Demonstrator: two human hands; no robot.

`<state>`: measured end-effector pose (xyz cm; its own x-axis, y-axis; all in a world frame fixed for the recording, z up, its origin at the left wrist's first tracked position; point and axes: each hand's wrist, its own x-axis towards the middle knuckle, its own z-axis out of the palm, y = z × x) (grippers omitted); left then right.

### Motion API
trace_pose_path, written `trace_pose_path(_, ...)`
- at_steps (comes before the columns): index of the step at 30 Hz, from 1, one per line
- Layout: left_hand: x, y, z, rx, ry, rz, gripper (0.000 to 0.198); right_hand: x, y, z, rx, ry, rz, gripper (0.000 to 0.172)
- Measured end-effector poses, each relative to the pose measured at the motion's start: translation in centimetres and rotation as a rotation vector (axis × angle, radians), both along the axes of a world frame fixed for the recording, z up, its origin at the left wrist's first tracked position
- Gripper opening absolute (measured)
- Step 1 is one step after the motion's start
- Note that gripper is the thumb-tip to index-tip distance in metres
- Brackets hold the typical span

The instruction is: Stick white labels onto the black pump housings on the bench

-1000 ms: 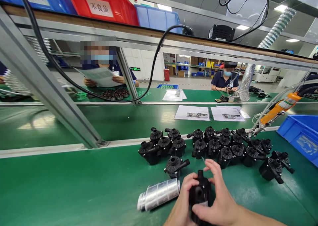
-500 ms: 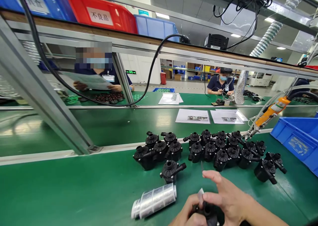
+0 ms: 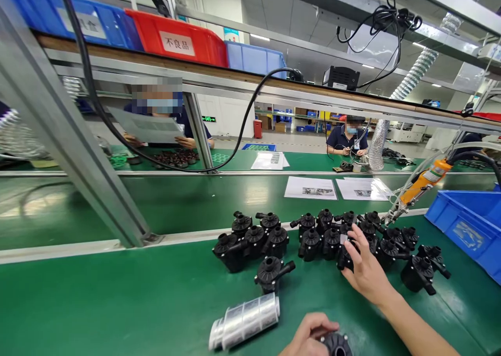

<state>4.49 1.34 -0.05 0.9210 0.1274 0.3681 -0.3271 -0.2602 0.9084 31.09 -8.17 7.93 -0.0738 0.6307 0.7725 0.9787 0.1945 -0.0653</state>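
Observation:
My left hand (image 3: 309,337) is closed around a black pump housing (image 3: 338,344) at the bottom edge, which cuts off much of both. My right hand (image 3: 368,272) reaches over the grouped pumps, its fingers curved in front of one black pump (image 3: 344,259). A small whitish label (image 3: 343,239) shows at its fingertips. Whether those fingers touch the pump behind, I cannot tell. Left of my hands lies a roll of silvery labels (image 3: 246,322). Just behind the roll, a single black pump (image 3: 270,273) stands apart, its side spout pointing right.
Several black pumps (image 3: 254,238) stand in clusters along the back of the green bench (image 3: 117,304). A blue bin (image 3: 465,236) sits at right, beside a hanging orange screwdriver (image 3: 426,181). A metal post (image 3: 97,163) rises at left. Two co-workers sit opposite.
My right hand has left the pump in my left hand and moved up and away to the grouped pumps, carrying the label. My left hand and its pump sit slightly lower.

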Motion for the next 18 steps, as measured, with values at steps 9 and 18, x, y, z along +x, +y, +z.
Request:
trace_pose_path(9, -0.5, 0.5, 1.8, -0.103, 0.037, 0.36, 0.084, -7.8, 0.7, -1.4, 0.032, 0.585, 0.398, 0.097)
trace_pose_path(18, 0.0, -0.3, 3.7, -0.629, 0.122, 0.283, 0.099, -8.1, 0.4, -0.5, -0.032, 0.979, 0.359, 0.079)
